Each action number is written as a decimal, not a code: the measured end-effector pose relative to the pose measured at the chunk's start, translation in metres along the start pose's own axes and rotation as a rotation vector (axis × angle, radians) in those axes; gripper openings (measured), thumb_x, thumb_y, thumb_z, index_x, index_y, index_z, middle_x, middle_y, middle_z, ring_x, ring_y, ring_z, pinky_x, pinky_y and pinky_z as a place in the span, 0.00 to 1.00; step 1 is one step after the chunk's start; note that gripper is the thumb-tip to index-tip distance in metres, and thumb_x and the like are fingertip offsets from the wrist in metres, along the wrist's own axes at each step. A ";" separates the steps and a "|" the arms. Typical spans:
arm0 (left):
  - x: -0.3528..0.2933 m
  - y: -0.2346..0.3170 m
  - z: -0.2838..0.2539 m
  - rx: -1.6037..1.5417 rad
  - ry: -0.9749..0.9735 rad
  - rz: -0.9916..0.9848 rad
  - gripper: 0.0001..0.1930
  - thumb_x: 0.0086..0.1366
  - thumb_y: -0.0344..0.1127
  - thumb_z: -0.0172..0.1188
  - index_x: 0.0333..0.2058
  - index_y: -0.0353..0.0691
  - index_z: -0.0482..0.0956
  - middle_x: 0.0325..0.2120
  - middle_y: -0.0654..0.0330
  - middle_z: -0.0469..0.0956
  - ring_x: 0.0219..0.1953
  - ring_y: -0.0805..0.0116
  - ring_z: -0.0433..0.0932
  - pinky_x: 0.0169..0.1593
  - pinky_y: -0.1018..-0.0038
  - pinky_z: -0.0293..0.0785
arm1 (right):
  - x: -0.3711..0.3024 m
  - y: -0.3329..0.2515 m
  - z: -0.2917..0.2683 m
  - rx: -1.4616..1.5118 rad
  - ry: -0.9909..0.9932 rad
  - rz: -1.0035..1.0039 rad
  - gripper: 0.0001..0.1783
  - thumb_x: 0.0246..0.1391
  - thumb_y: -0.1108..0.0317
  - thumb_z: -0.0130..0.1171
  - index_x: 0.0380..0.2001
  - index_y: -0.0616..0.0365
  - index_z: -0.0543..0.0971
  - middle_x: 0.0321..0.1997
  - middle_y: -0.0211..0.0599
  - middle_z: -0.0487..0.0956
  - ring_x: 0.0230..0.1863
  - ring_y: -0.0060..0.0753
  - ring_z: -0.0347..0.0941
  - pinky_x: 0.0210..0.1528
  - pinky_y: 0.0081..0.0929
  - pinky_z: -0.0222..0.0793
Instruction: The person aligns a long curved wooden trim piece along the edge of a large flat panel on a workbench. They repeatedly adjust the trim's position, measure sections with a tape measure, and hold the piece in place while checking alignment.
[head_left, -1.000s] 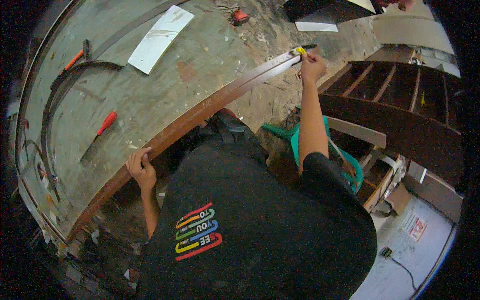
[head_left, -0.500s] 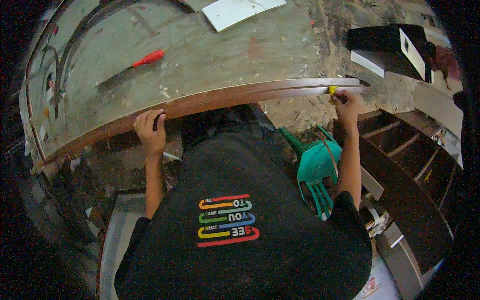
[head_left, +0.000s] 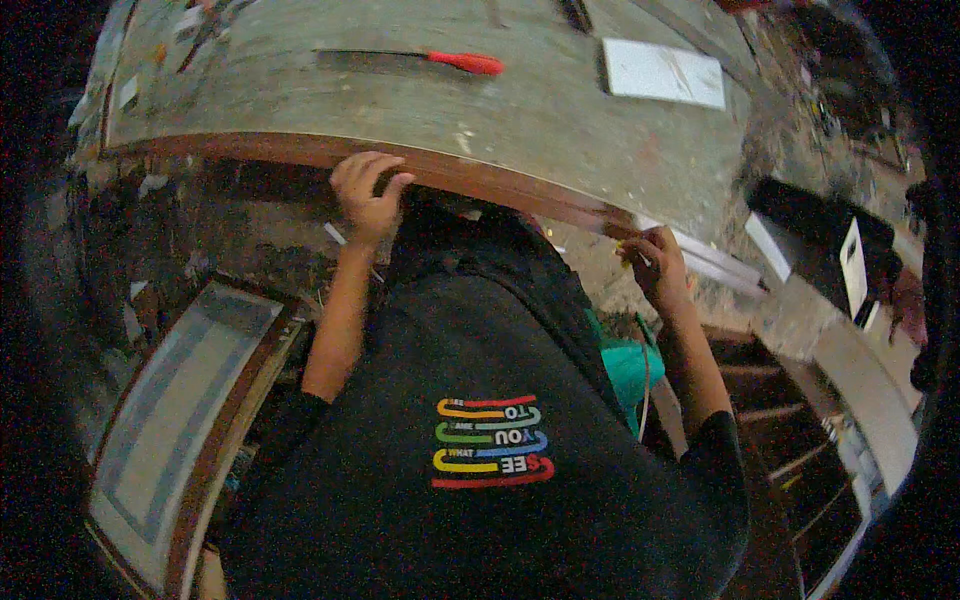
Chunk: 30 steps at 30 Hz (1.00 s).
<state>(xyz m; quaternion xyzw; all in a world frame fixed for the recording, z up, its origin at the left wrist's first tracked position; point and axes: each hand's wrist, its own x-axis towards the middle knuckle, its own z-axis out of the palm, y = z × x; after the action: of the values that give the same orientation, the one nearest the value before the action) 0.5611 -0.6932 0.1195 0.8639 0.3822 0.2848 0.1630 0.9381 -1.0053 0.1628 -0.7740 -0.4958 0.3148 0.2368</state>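
Note:
A long brown wooden strip (head_left: pixel 520 193) runs along the near edge of the worktable, paler and shinier toward its right end. My left hand (head_left: pixel 370 195) is on the strip left of the middle, its fingers bent over the edge and the thumb held apart from them. Farther right, my right hand (head_left: pixel 660 268) pinches a small yellow piece (head_left: pixel 627 252) against the strip. Most of that piece is hidden by my fingers, and its kind cannot be made out.
On the grey-green worktable (head_left: pixel 300 100) lie a screwdriver with a red handle (head_left: pixel 465 63) and a white board (head_left: pixel 664 73). A black box-like object (head_left: pixel 825 225) is at the right. Below are a green plastic chair (head_left: pixel 632 375), a framed panel (head_left: pixel 190 400) and dark shelving (head_left: pixel 745 375).
The view has turned, so the table and strip slant the other way. My right hand has slid left along the strip, away from its right end, with the yellow piece.

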 end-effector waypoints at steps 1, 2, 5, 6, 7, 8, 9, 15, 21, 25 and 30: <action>0.000 0.001 -0.001 -0.016 0.002 -0.047 0.14 0.56 0.49 0.74 0.37 0.50 0.86 0.38 0.65 0.84 0.46 0.59 0.80 0.53 0.60 0.69 | 0.012 -0.011 0.006 0.094 0.013 0.012 0.12 0.49 0.76 0.72 0.38 0.55 0.84 0.38 0.42 0.80 0.38 0.45 0.79 0.39 0.38 0.75; 0.001 0.001 0.000 -0.026 0.027 -0.029 0.15 0.56 0.50 0.73 0.37 0.50 0.85 0.38 0.65 0.83 0.46 0.59 0.79 0.54 0.59 0.68 | 0.024 -0.022 0.012 0.050 0.020 -0.063 0.11 0.49 0.75 0.71 0.38 0.56 0.84 0.37 0.43 0.79 0.38 0.47 0.78 0.39 0.40 0.75; 0.001 0.000 -0.005 -0.012 0.019 -0.039 0.17 0.58 0.54 0.71 0.37 0.50 0.85 0.39 0.65 0.83 0.48 0.59 0.78 0.56 0.58 0.65 | 0.041 -0.047 0.019 -0.214 0.028 -0.344 0.10 0.52 0.74 0.70 0.39 0.57 0.83 0.37 0.44 0.79 0.39 0.51 0.78 0.41 0.42 0.74; 0.001 -0.002 -0.007 -0.015 -0.002 -0.038 0.17 0.58 0.55 0.70 0.37 0.51 0.85 0.39 0.65 0.82 0.49 0.58 0.78 0.57 0.58 0.64 | 0.043 -0.053 0.022 -0.207 0.060 -0.333 0.10 0.53 0.74 0.69 0.39 0.58 0.82 0.36 0.45 0.78 0.39 0.51 0.78 0.42 0.42 0.74; 0.001 -0.003 -0.008 -0.027 -0.030 -0.068 0.18 0.60 0.57 0.68 0.37 0.51 0.84 0.40 0.66 0.82 0.51 0.59 0.76 0.58 0.57 0.62 | 0.044 -0.059 0.026 -0.206 0.092 -0.311 0.09 0.54 0.74 0.68 0.39 0.58 0.81 0.36 0.45 0.78 0.40 0.52 0.77 0.42 0.42 0.74; 0.001 -0.004 -0.009 -0.037 -0.028 -0.061 0.18 0.60 0.57 0.68 0.37 0.51 0.84 0.40 0.66 0.82 0.51 0.59 0.76 0.58 0.57 0.63 | 0.045 -0.063 0.028 -0.195 0.139 -0.317 0.09 0.55 0.73 0.68 0.39 0.59 0.80 0.35 0.45 0.78 0.40 0.53 0.77 0.43 0.42 0.74; 0.001 -0.006 -0.009 -0.052 -0.031 -0.050 0.18 0.60 0.57 0.68 0.37 0.51 0.84 0.40 0.66 0.82 0.51 0.59 0.76 0.58 0.58 0.63 | 0.050 -0.066 0.032 -0.090 0.231 -0.266 0.07 0.60 0.72 0.65 0.40 0.59 0.78 0.35 0.47 0.78 0.40 0.52 0.77 0.44 0.38 0.74; 0.000 -0.004 -0.006 -0.093 -0.019 -0.087 0.17 0.59 0.58 0.69 0.37 0.53 0.84 0.42 0.68 0.82 0.53 0.60 0.76 0.63 0.54 0.56 | 0.097 -0.074 0.036 0.072 0.074 -0.040 0.14 0.52 0.75 0.69 0.42 0.58 0.79 0.38 0.44 0.82 0.41 0.42 0.81 0.44 0.36 0.76; 0.000 -0.013 -0.004 -0.060 -0.138 -0.168 0.19 0.60 0.63 0.67 0.39 0.58 0.84 0.52 0.71 0.81 0.64 0.60 0.67 0.71 0.47 0.38 | 0.131 -0.054 0.031 0.079 -0.341 0.000 0.14 0.48 0.70 0.73 0.41 0.57 0.87 0.41 0.41 0.86 0.40 0.37 0.83 0.46 0.32 0.78; 0.000 -0.016 -0.004 -0.038 -0.202 -0.173 0.22 0.63 0.67 0.61 0.39 0.56 0.83 0.52 0.70 0.79 0.65 0.59 0.65 0.71 0.40 0.33 | 0.150 -0.041 0.017 0.110 -0.530 -0.152 0.16 0.49 0.79 0.72 0.44 0.58 0.87 0.43 0.38 0.84 0.43 0.33 0.83 0.49 0.29 0.80; -0.001 -0.018 -0.003 0.007 -0.213 -0.139 0.19 0.64 0.61 0.64 0.41 0.55 0.84 0.49 0.69 0.79 0.60 0.58 0.66 0.68 0.51 0.45 | 0.153 -0.044 0.018 -0.034 -0.561 -0.266 0.16 0.48 0.77 0.71 0.43 0.53 0.88 0.44 0.38 0.83 0.44 0.40 0.82 0.47 0.32 0.80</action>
<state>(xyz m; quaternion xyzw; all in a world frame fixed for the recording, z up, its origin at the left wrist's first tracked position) 0.5487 -0.6818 0.1122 0.8612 0.4226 0.1781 0.2192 0.9453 -0.8471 0.1413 -0.5891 -0.6438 0.4741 0.1167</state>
